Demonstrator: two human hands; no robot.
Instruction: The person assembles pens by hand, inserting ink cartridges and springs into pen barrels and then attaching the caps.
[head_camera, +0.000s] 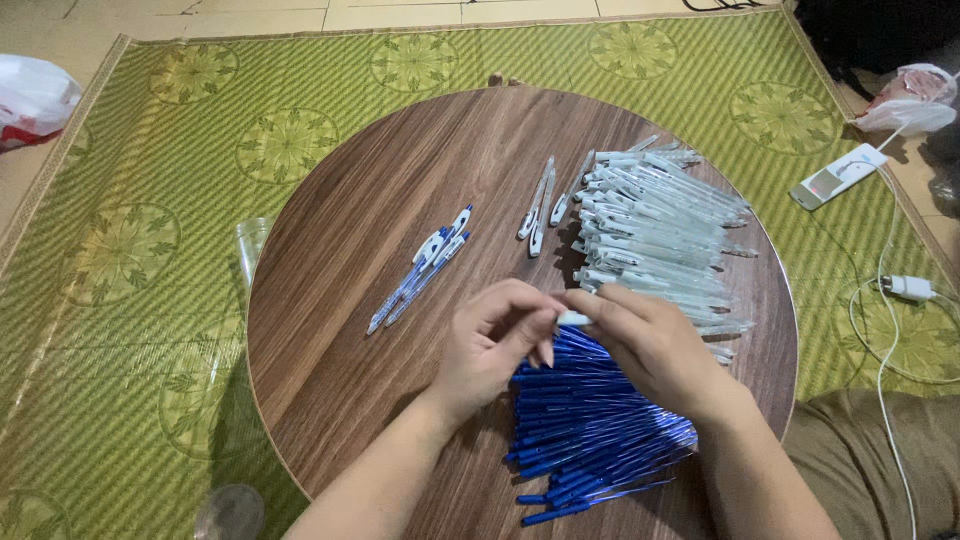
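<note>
Pale translucent pen barrel (573, 319), pinched end-on between left hand (490, 350) and right hand (655, 350), both grips apparently clamped on it, above the blue refill pile (590, 430) on the round wooden surface (350, 330). Risk: a slipping pinch drops it among the refills.

Left hand (490, 345) and right hand (655, 345) pinch one pale pen piece (574, 319) over blue refill pile (585, 430); clear barrels (660, 235) heaped beyond on round desk (340, 330).
</note>
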